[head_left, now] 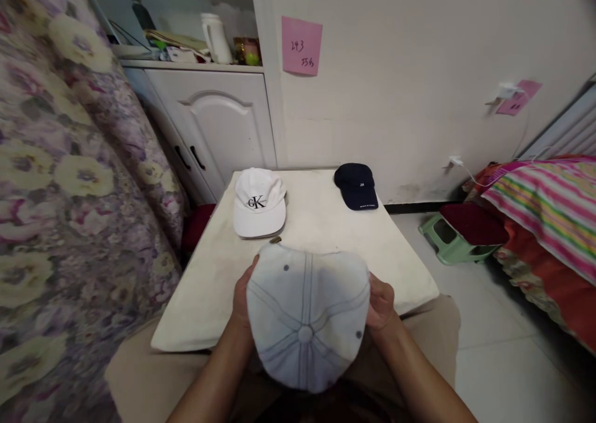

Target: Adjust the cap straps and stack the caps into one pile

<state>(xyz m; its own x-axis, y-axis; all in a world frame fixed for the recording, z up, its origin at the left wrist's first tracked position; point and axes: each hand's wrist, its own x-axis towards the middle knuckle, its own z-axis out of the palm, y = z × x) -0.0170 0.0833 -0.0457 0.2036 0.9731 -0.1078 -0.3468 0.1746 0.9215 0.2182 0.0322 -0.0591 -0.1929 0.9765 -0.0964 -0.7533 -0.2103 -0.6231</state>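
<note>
A pale blue-white cap (305,317) with grey stitching is held over the near edge of a small white table (326,224), crown toward me. My left hand (242,302) grips its left side and my right hand (382,305) grips its right side; most of the fingers are hidden behind the cap. On the table behind it lies a white cap (258,202) with a black logo at the left, and a dark navy cap (357,186) at the far right.
A floral curtain (60,181) hangs along the left. White cabinet (214,122) with cluttered shelf stands behind the table. A green stool (454,233) and a striped bed cover (549,212) are at the right. Pink notes are stuck on the wall.
</note>
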